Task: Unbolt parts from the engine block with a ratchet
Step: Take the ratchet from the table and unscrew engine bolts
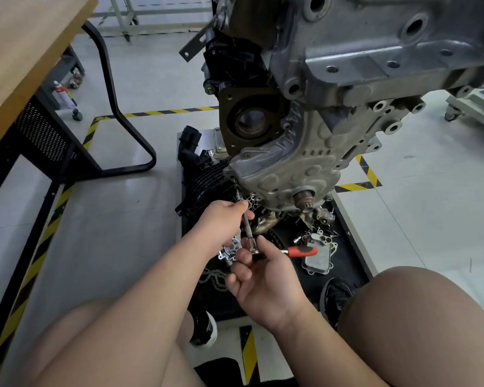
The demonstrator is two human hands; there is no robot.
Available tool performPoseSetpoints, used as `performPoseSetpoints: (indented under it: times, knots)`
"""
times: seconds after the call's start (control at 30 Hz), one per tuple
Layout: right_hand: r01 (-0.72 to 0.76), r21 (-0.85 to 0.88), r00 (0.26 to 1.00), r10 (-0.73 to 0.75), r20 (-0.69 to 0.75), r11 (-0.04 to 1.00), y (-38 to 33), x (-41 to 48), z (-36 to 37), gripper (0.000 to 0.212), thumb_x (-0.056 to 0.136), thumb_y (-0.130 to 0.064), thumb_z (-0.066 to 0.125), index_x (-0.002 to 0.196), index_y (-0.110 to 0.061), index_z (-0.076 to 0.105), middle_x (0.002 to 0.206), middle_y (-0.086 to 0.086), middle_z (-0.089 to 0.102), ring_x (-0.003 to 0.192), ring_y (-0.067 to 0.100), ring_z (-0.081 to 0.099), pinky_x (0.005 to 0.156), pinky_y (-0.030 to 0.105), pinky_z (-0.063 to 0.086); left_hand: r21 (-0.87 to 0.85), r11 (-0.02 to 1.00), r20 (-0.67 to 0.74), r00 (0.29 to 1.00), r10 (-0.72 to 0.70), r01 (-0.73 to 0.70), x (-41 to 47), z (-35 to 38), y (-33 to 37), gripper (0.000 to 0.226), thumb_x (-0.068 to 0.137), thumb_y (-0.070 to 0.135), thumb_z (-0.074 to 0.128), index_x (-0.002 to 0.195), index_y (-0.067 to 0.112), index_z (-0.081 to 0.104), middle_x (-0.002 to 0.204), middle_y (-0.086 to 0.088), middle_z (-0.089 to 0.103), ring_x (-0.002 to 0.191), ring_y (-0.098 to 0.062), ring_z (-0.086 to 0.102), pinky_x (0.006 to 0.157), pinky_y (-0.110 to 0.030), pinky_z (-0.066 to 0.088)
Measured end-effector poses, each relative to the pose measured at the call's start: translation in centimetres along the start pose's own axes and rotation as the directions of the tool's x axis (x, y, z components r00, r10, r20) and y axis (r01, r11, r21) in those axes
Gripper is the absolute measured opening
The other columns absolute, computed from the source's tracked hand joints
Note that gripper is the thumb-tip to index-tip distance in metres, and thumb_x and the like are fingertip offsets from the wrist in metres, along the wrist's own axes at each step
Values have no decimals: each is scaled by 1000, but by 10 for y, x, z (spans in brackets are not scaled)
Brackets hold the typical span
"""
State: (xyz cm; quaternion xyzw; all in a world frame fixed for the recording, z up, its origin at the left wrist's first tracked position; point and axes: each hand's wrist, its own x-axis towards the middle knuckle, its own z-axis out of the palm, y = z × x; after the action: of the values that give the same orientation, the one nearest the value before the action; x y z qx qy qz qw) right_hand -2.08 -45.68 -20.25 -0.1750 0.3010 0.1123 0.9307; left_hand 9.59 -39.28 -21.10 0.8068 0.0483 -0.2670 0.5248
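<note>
Head view: left hand pinches extension bar, right hand grips ratchet, over parts-littered tray.

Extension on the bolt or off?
On, apparently: extension tip meets the cover, lower-left; left hand grips it, right hand holds the ratchet.

The pale floor carries a black mat. On the mat lie a black intake manifold, a chain, an oil cooler and loose bolts.

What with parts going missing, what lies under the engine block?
A black mat holds a finned metal plate, loose bolts, a chain and a black plastic manifold. The left hand, right hand, ratchet and block itself cover the rest.
</note>
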Motion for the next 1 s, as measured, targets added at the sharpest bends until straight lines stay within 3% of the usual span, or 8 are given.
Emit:
performPoseSetpoints:
  times: [0.1,0.27,0.5,0.7,0.8,0.9,0.97,1.0]
  knots:
    - [-42,186,999,37,28,982,-3,-1,1,19,79,-31,55,72,-13,55,55,-4,39,38,12,32,46,21,41,-74,996,87,996,-33,40,-1,-2,4,37,100,34,47,82,12,70,62,0,37,39,-9,25,34,-16,20]
    - [-65,286,998,59,31,956,-3,2,-3,19,80,-31,52,73,-13,53,51,-4,36,36,12,31,44,22,39,-63,996,186,981,-53,66,-4,-3,6,35,102,29,45,85,9,68,63,3,42,39,-6,24,32,-16,18]
    - [-92,193,996,87,30,977,4,5,-1,22,79,-35,53,75,-14,53,50,-4,38,35,11,32,45,21,40,27,1000,114,993,-10,7,4,-3,-4,36,99,36,46,78,17,68,60,2,35,39,-8,27,33,-18,22]
    - [-46,69,999,48,-14,997,7,7,-4,33,95,-42,47,76,-17,54,52,-4,37,38,11,30,46,21,39,65,997,51,998,40,-43,4,-3,-6,38,96,39,50,68,23,70,51,8,43,36,-7,33,34,-15,24]
    - [8,-63,999,-11,-40,998,10,9,-9,34,99,-44,43,81,-17,55,53,-4,38,39,11,31,45,22,38,80,996,41,998,44,-47,3,-4,-5,38,97,39,50,69,23,70,45,11,43,37,-7,33,36,-14,24]
    - [149,-343,976,-194,-101,928,15,11,-13,30,102,-39,42,88,-16,55,54,-3,42,42,12,34,46,24,39,86,995,51,998,41,-46,0,-4,-4,36,97,38,49,71,22,69,37,14,39,34,-7,30,37,-16,24]
    - [287,-621,904,-420,-76,730,16,11,-16,23,101,-33,47,89,-16,57,54,-5,48,45,12,42,47,23,40,89,995,54,998,42,-47,-1,-5,-4,36,97,38,50,72,21,69,34,15,35,32,-7,27,36,-16,24]
    - [333,-761,846,-533,-19,556,15,11,-17,17,99,-32,49,90,-21,58,55,-9,52,48,9,46,48,19,39,91,995,52,998,46,-51,-1,-5,-4,36,97,38,50,71,21,69,34,14,33,30,-7,27,35,-15,25]
